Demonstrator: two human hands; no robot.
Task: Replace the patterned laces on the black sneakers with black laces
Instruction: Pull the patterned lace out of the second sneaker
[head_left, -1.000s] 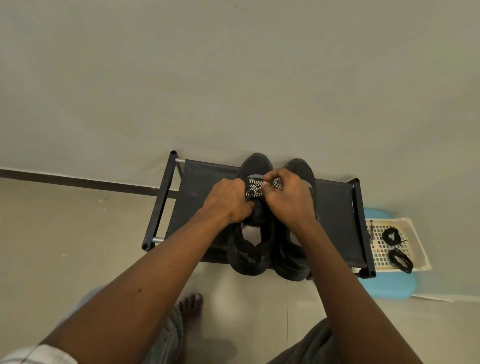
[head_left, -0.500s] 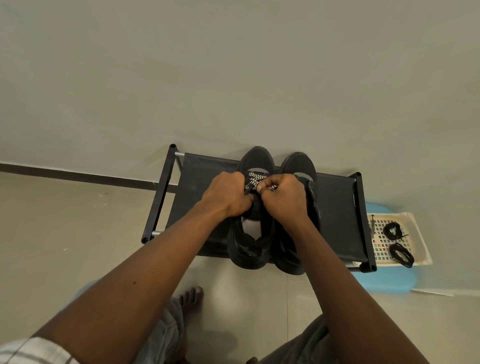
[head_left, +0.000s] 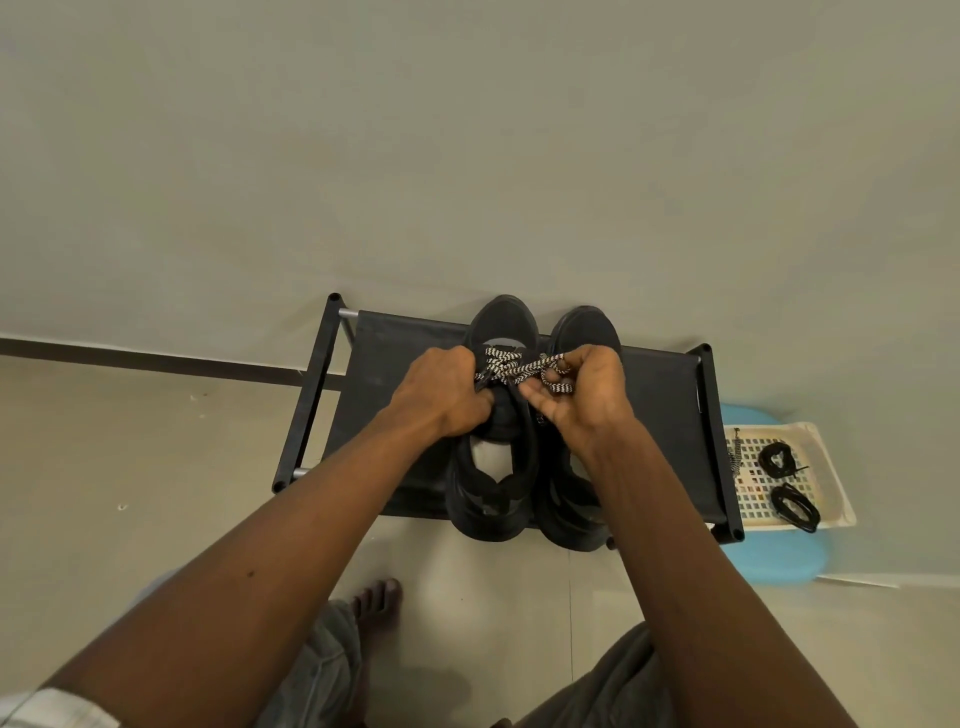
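A pair of black sneakers stands side by side, toes toward the wall, on the black fabric shelf of a low shoe rack (head_left: 667, 395) in the middle of the frame. Both hands work over the left-side sneaker (head_left: 506, 319), whose heel hangs over the shelf's near edge. The right-side sneaker (head_left: 587, 327) touches it and is partly hidden under the right wrist.

The left hand (head_left: 447, 395) is curled round the upper of the left-side sneaker beside the eyelets, with the thumb pressed against the tongue. The right hand (head_left: 584, 402) pinches the black-and-white patterned lace (head_left: 511, 366) between thumb and fingertips. The lace runs taut from the sneaker's top eyelets across to this hand, and a loose loop of it hangs over the fingers. Lower rows of the lace are hidden behind the hands.

At the right edge of the frame, just beside the rack, a pale perforated plastic basket (head_left: 831, 470) rests on a light blue stool (head_left: 779, 564). Inside it lie two coiled black laces, one (head_left: 776, 460) farther up and one (head_left: 795, 508) nearer the bottom, well apart from the hands. Another patterned lace (head_left: 735, 457) hangs at the basket's left rim.

A bare foot (head_left: 379, 600) rests on the tiled floor below the rack, at bottom centre.
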